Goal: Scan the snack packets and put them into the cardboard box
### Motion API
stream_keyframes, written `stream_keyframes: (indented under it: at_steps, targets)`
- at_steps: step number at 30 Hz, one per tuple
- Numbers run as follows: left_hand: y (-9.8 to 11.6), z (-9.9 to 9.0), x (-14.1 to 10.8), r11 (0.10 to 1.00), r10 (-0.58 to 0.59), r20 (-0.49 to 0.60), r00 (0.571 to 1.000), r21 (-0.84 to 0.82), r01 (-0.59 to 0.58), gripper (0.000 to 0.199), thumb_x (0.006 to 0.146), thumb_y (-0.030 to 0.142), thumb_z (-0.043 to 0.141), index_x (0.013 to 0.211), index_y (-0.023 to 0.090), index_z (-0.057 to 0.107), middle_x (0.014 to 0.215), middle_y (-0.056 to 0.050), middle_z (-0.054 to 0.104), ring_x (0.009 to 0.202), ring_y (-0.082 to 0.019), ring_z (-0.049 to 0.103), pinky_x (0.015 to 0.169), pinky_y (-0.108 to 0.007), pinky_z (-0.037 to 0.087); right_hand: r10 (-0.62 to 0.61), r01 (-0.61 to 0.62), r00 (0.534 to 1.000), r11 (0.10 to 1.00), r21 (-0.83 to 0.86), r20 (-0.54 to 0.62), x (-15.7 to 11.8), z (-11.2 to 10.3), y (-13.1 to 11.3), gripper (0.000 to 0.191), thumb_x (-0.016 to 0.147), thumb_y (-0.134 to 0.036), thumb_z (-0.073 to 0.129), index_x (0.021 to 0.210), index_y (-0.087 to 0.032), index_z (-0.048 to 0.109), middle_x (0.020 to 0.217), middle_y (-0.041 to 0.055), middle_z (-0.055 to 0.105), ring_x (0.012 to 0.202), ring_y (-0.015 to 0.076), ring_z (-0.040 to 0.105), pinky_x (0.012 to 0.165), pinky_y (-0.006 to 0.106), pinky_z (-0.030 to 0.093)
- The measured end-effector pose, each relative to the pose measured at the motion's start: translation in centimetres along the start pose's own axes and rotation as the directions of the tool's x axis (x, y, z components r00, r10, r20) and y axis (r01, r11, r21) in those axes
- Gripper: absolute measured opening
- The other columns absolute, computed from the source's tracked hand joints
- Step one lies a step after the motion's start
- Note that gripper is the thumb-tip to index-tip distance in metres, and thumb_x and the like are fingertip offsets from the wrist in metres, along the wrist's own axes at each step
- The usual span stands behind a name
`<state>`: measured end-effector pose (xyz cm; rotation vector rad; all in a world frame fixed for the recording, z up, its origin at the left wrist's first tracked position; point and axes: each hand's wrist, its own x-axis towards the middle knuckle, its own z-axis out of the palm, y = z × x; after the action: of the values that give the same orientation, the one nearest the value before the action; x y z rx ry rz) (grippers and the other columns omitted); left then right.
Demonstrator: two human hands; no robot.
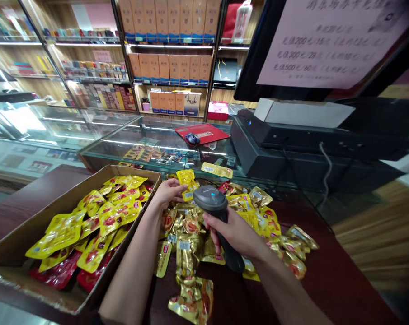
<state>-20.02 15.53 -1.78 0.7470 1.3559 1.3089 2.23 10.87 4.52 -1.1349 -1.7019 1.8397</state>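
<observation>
On the near tabletop (346, 280), gold packets (188, 257) lie heaped between the forearms; at left a cardboard box (7, 271) holds yellow and red packets. Just beyond, the left hand (168, 192) pinches a yellow packet (186, 183) in its fingers, while the right hand (233, 225) has its fingers wrapped around a scanner (211, 198), which stands beside that packet and hides part of the heap. Farther back, a mouse (192, 138) rests on a red mat (211, 133), left of a black monitor (251, 63); boxes (173, 20) line the shelves (85, 44) behind.
</observation>
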Motion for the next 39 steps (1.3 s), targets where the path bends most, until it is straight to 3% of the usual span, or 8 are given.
stream_keyframes:
  at_steps: [5,19,23,26,29,32,36,39]
  targets:
    - [0.2,-0.4,0.0,0.999,-0.014,0.009,1.0,-0.029,0.014,0.041,0.061,0.029,0.086,0.074,0.015,0.05,0.066,-0.002,0.067,0.051,-0.011,0.063,0.049,-0.028,0.059,0.039,-0.039,0.999,0.999,-0.003,0.01,0.3,0.7,0.4,0.03,0.084,-0.047,0.064,0.089,-0.023,0.047,0.045,-0.0083,0.054,0.034,0.0105,0.05,0.037,0.022,0.044]
    - [0.4,-0.6,0.0,1.0,-0.027,-0.011,1.0,-0.009,0.027,0.045,0.054,0.033,0.088,0.074,0.015,0.052,0.063,0.001,0.064,0.052,-0.012,0.063,0.049,-0.027,0.057,0.032,-0.033,0.999,0.999,0.019,0.024,0.2,0.8,0.3,0.034,0.082,-0.052,0.064,0.078,-0.023,0.046,0.045,-0.0089,0.051,0.034,0.0102,0.05,0.037,0.022,0.043]
    - [0.3,0.3,-0.3,0.998,0.054,-0.039,0.998,-0.022,-0.055,0.045,0.053,0.034,0.087,0.073,0.016,0.05,0.063,0.003,0.063,0.048,-0.009,0.057,0.049,-0.026,0.056,0.028,-0.029,0.999,0.999,0.044,0.017,0.0,0.6,-0.1,0.04,0.077,-0.054,0.068,0.088,-0.022,0.046,0.046,-0.0094,0.054,0.034,0.0107,0.05,0.037,0.023,0.043]
    - [0.5,1.5,-1.5,0.979,0.202,-0.076,0.977,0.03,-0.2,0.04,0.059,0.039,0.082,0.073,0.017,0.052,0.067,0.002,0.064,0.052,-0.01,0.058,0.049,-0.024,0.053,0.013,-0.013,1.0,0.999,0.039,-0.005,-0.5,0.9,-0.3,0.042,0.077,-0.055,0.067,0.091,-0.022,0.046,0.046,-0.009,0.055,0.034,0.0108,0.05,0.037,0.023,0.043]
    - [1.9,1.4,-3.9,0.917,0.369,-0.149,0.917,0.221,-0.333,0.032,0.067,0.042,0.075,0.075,0.018,0.055,0.067,0.002,0.064,0.052,-0.01,0.057,0.049,-0.021,0.048,-0.05,0.05,0.998,0.999,0.002,-0.023,-1.1,1.6,-0.9,0.039,0.079,-0.056,0.064,0.086,-0.022,0.046,0.045,-0.0082,0.054,0.034,0.0104,0.049,0.037,0.021,0.04]
    - [4.9,-1.1,-7.6,0.798,0.53,-0.264,0.806,0.477,-0.368,0.025,0.072,0.04,0.07,0.077,0.019,0.058,0.069,0.001,0.065,0.056,-0.012,0.06,0.052,-0.02,0.045,-0.131,0.13,0.991,0.99,-0.062,-0.013,-1.7,2.3,-1.6,0.04,0.08,-0.057,0.063,0.079,-0.021,0.047,0.044,-0.0068,0.053,0.034,0.0092,0.048,0.037,0.02,0.037]
    - [8.8,-6.8,-12.6,0.545,0.708,-0.33,0.624,0.818,-0.186,0.013,0.078,0.033,0.064,0.081,0.021,0.062,0.083,-0.001,0.071,0.075,-0.018,0.068,0.065,-0.024,0.046,-0.187,0.185,0.982,0.981,-0.053,-0.022,-2.4,2.3,-2.5,0.043,0.079,-0.06,0.063,0.077,-0.019,0.05,0.045,-0.0058,0.053,0.035,0.009,0.049,0.039,0.021,0.037]
    - [9.8,-9.9,-14.3,0.379,0.764,-0.318,0.562,0.926,0.008,0.018,0.078,0.029,0.063,0.094,0.022,0.065,0.101,-0.006,0.072,0.091,-0.023,0.067,0.076,-0.03,0.047,-0.215,0.214,0.976,0.976,-0.041,-0.034,-2.6,1.7,-2.7,0.043,0.078,-0.06,0.065,0.078,-0.018,0.052,0.047,-0.0055,0.054,0.036,0.0092,0.049,0.039,0.021,0.038]
